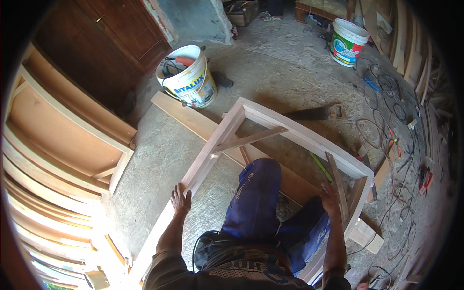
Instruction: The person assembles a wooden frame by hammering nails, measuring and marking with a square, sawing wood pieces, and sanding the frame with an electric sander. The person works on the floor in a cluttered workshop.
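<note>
A large pale wooden frame (307,134) surrounds my legs, with short diagonal braces at its two far corners. My left hand (181,200) rests on the frame's left rail, fingers apart and laid over the wood. On the other side my right hand (330,199) is beside the right brace (337,186), its fingers stretched forward; whether it touches the brace is hard to make out. Neither hand is wrapped around anything that I can see. A wide plank (186,116) lies on the floor under the frame. A handsaw (314,112) lies just beyond the frame's far rail.
A white bucket holding tools (195,92) stands at far left, another bucket (345,48) at far right. Tangled cables (386,84) and red-handled pliers (426,181) litter the right floor. Wooden panels (67,130) lean at left. Long timber strips (411,48) stand at upper right.
</note>
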A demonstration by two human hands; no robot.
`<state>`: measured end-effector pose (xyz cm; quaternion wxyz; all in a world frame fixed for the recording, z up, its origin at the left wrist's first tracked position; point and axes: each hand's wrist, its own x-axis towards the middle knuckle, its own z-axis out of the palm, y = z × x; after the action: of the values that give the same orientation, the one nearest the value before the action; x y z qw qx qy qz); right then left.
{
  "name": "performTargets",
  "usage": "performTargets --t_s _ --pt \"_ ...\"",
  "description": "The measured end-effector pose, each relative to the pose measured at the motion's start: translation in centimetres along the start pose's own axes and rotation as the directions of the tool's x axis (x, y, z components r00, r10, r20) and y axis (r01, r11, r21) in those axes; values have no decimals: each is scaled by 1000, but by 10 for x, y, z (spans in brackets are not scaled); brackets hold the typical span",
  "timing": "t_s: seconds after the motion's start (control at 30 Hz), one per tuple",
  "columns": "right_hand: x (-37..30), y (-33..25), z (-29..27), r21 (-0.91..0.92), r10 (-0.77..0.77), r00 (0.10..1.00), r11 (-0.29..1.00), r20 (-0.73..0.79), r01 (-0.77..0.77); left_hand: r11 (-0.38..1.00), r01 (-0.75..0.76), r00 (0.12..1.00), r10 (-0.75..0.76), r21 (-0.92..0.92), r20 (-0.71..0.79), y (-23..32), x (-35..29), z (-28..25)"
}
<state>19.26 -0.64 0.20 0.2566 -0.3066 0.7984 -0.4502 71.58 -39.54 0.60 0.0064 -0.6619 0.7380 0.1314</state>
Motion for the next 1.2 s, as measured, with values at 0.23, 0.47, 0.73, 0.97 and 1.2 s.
performTargets --t_s 0.23,0.47,0.73,0.97,1.2 --pt "81 -29 20 -600 -317 948 766 -37 233 1000 -2 996 1 11 92 -63 -41 -20" --pt "81 -32 -12 -928 -297 890 33 346 372 743 669 742 -669 -3 42 -225 -213 -11" --pt "66 -46 -8 -897 -384 902 302 197 324 589 756 357 -736 285 575 -202 -429 81" --pt "110 63 -2 -788 246 945 615 216 19 840 522 763 -380 -151 523 -254 -419 76" --pt "43 200 77 -765 -450 893 566 25 307 804 570 756 -594 168 275 -185 -378 -28"
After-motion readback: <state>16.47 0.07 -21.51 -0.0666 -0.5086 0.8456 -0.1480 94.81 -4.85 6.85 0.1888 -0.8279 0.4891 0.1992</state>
